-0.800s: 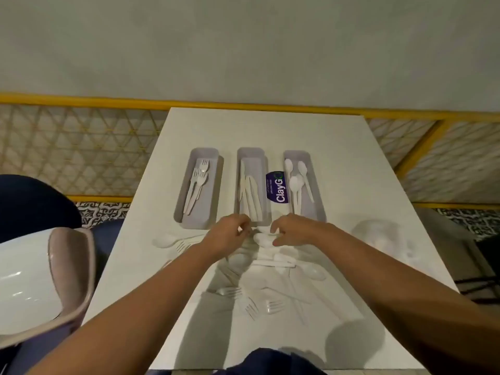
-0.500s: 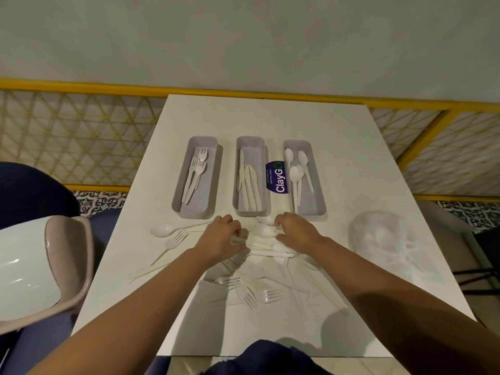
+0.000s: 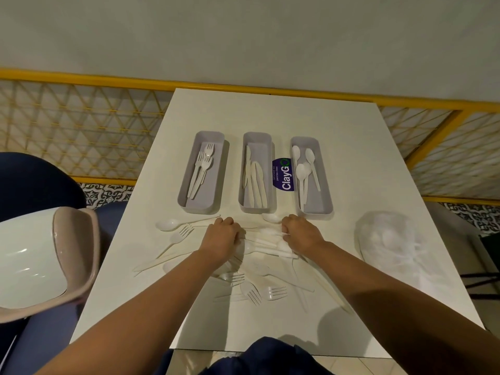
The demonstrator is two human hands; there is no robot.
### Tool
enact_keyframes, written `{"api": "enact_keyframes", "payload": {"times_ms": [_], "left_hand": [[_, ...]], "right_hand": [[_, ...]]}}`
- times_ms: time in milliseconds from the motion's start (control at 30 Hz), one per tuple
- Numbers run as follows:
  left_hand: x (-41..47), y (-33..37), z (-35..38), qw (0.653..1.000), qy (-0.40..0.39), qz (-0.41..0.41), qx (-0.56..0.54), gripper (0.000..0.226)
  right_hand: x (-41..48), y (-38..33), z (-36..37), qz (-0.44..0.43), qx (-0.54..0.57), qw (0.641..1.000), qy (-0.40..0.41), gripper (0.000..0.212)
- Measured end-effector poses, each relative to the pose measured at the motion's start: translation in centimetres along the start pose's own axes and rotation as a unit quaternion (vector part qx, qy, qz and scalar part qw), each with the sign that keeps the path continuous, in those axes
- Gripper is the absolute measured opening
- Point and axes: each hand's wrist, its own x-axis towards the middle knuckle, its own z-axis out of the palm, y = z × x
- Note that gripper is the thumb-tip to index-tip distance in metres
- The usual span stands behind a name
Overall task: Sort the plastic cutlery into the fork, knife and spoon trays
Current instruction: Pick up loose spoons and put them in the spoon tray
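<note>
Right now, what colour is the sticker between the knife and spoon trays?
The sticker is purple, white lettering; head view.

I think I am in a lunch room or an office pantry. On the white table there is plastic cutlery and a purple ClayGo sticker about keeping pantries clean. A white and pink chair stands left of the table, and a yellow rail with wire mesh runs behind it.

White rectangular table: three grey oblong plastic trays toward far edge, purple sticker between two, loose white plastic cutlery mid-table, clear plastic bag by right edge.
</note>
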Motion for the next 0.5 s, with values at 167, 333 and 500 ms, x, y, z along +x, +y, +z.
{"api": "enact_keyframes", "payload": {"times_ms": [167, 333, 500], "left_hand": [[0.4, 0.0, -0.9, 0.999, 0.010, 0.000, -0.045, 0.018], [0.5, 0.8, -3.3, 0.988, 0.072, 0.016, -0.133, 0.010], [0.6, 1.8, -5.3, 0.959, 0.136, 0.007, -0.250, 0.016]], "right_hand": [[-0.5, -0.4, -1.3, -0.059, 0.061, 0.994, 0.062, 0.002], [-1.4, -2.5, -3.0, -0.077, 0.365, 0.927, 0.041, 0.010], [-1.5, -3.4, -3.5, -0.076, 0.437, 0.892, 0.089, 0.016]]}}
